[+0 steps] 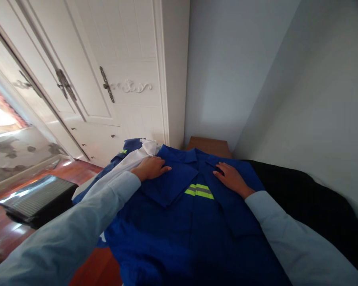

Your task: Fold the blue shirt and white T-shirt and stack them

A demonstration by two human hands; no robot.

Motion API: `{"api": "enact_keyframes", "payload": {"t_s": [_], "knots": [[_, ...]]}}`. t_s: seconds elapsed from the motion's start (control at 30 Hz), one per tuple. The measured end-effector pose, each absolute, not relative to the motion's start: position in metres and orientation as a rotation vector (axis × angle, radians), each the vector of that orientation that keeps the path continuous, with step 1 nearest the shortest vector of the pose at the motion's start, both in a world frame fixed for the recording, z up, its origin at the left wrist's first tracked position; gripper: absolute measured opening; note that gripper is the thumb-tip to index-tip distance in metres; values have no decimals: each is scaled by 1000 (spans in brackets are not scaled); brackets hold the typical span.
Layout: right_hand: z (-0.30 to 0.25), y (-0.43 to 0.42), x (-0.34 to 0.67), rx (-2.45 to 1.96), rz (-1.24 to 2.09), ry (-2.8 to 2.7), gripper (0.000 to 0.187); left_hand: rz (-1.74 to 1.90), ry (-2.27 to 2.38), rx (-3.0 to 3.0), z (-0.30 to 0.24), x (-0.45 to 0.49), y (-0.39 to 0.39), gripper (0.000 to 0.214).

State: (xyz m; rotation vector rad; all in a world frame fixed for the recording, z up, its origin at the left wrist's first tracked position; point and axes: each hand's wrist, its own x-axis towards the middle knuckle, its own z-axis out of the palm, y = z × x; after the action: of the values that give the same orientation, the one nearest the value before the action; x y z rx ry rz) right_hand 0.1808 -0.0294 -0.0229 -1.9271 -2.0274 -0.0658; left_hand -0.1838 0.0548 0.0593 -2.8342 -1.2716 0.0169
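A blue work jacket [173, 226] with a collar and a yellow-and-grey reflective strip [199, 191] lies spread out before me, its lower part running out of view. On its left shoulder area my left hand [150, 168] rests palm down, thumb apart from the fingers. My right hand [232, 179] lies on the right side near the shoulder, fingers spread over the cloth. Neither hand visibly grips the fabric. White cloth [119, 166] lies beside my left hand, over more blue fabric.
A white wardrobe [128, 59] with ornate handles stands ahead on the left. Behind the jacket is a brown wooden surface [210, 146]. Black cloth [298, 190] lies at the right by the wall. A dark, ribbed-topped case [38, 198] sits on the reddish floor [80, 171].
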Motion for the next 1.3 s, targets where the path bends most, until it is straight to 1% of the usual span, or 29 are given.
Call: {"api": "enact_keyframes", "payload": {"t_s": [0.1,0.23,0.3,0.4,0.6,0.9,1.2,1.3], "knots": [[-21,-30,181,-1925,-65,-2021,51,-188,-1175,-2786,54,-154,70,64],[-19,-32,179,-1941,-90,-2030,51,-132,-1353,-2821,18,-132,90,73],[-18,-33,176,-1969,-122,-2061,52,-168,-1440,-2810,2,-131,98,77],[-17,-35,170,-2042,-157,-2114,54,-239,-1416,-2806,-10,-134,103,80],[-14,-49,160,-2155,-165,-2141,57,-236,-1420,-2781,-9,-137,90,81],[-8,-67,153,-2182,-131,-2153,57,-239,-1407,-2802,-7,-141,74,82],[-8,-68,154,-2159,-153,-2137,56,-379,-1382,-2843,-11,-142,78,79],[-11,-68,156,-2145,-170,-2146,56,-454,-1412,-2871,-9,-142,79,74]]}}
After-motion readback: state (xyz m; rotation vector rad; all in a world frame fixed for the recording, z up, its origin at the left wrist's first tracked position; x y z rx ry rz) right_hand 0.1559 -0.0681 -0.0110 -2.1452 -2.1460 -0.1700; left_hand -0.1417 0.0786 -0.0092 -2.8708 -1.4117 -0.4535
